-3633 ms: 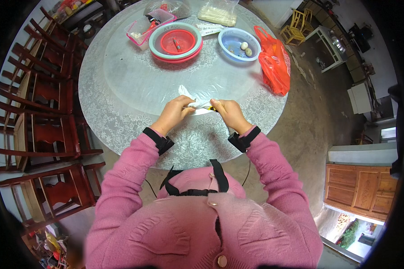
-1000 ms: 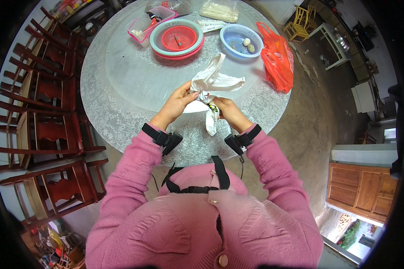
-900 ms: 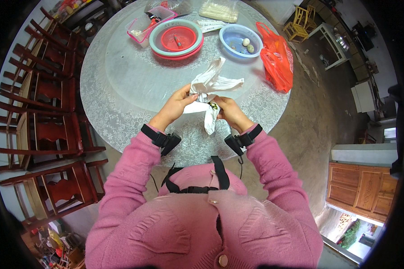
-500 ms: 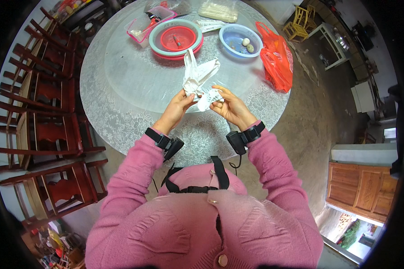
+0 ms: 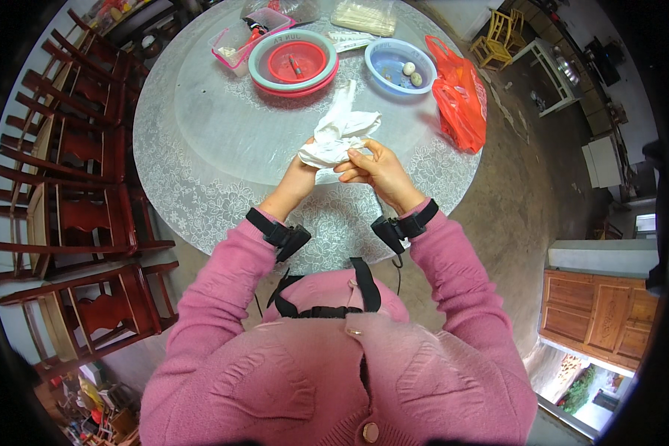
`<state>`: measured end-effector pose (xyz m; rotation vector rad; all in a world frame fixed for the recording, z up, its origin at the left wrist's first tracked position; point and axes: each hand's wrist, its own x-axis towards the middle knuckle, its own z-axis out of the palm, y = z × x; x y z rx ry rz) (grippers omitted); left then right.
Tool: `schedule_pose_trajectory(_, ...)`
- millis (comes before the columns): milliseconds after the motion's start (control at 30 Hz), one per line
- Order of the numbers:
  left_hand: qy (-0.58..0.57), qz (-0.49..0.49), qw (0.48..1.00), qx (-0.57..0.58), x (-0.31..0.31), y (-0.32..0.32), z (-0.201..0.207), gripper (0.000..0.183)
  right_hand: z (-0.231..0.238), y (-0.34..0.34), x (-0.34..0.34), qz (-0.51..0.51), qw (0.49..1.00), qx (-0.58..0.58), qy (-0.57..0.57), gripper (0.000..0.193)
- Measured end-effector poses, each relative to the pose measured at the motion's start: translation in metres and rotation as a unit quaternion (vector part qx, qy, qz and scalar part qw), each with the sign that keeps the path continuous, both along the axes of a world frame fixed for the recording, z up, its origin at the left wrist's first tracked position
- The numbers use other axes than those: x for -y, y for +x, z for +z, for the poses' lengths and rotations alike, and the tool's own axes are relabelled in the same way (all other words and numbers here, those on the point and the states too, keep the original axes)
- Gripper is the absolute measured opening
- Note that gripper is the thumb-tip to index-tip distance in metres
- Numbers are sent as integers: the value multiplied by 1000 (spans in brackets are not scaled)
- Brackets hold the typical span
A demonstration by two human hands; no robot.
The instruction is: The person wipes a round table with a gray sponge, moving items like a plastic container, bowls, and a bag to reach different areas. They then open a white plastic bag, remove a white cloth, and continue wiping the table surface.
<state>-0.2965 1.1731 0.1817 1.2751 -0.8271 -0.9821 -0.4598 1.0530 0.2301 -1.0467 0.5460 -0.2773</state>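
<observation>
A crumpled white bag [image 5: 340,132], seemingly thin plastic, is held over the near part of the round table [image 5: 223,163]. My left hand [image 5: 299,178] is closed around its lower left side, the fingers largely covered by the bag. With thumb and fingers pinched together, my right hand [image 5: 379,172] grips the lower right edge. One strip of the bag stretches away toward the basins and another flops to the right. Whether anything lies inside it cannot be seen.
Farther back stand a grey-green basin [image 5: 257,80] with a red bowl [image 5: 278,58] in it, a pink-rimmed box [image 5: 229,37] and a blue basin [image 5: 383,80] holding egg-like things. A red plastic bag [image 5: 457,108] hangs over the right edge. Wooden chairs [image 5: 89,223] line the left.
The bag's upright loops have folded over to the right, and the bag has turned across my left hand. My right hand has shifted its fingers along the edge.
</observation>
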Motion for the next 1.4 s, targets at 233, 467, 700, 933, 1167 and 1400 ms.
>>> schedule_pose_trajectory(233,-18,-91,992,91,-2,-11,28,36,-3,11,-9,-89,993,-5,-73,32)
schedule_pose_trajectory(467,-18,-100,994,51,-1,-14,42,32,-7,13,-16,-108,982,-27,-156,26)
schedule_pose_trajectory(700,15,43,998,44,6,-18,32,31,-15,14,-16,-97,979,-69,-168,37)
schedule_pose_trajectory(933,-63,57,979,187,6,-26,34,29,-1,10,-19,-83,988,-40,-123,50)
schedule_pose_trajectory(1167,-71,60,920,381,5,-22,49,33,6,11,-17,-102,989,81,67,33)
schedule_pose_trajectory(1400,-104,116,928,338,4,-31,53,36,13,10,-15,-102,987,116,36,25)
